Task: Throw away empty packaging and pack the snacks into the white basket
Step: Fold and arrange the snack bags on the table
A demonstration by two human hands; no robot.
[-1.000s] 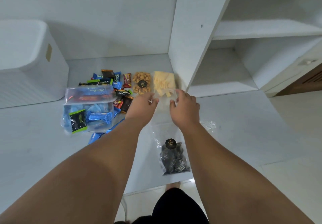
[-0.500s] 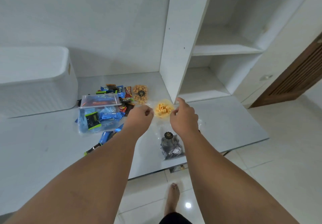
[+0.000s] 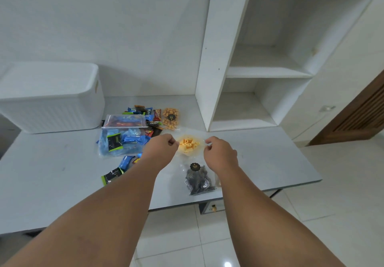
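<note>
A clear bag of yellow snacks hangs between my hands above the table. My left hand pinches its left edge and my right hand pinches its right edge. Just below lies a clear bag of dark swirled cookies near the table's front edge. A bag of orange nuts lies further back. Wrapped candies and a clear zip pouch holding blue wrappers are piled on the left. The white basket stands at the back left.
A white shelf unit rises at the back right of the white table. Loose candy bars lie left of my left forearm. Tiled floor and a wooden door are to the right.
My hands have pulled the yellow snack bag off the back of the table toward me and lifted it. The camera has tilted up and back, showing more shelf and floor.
</note>
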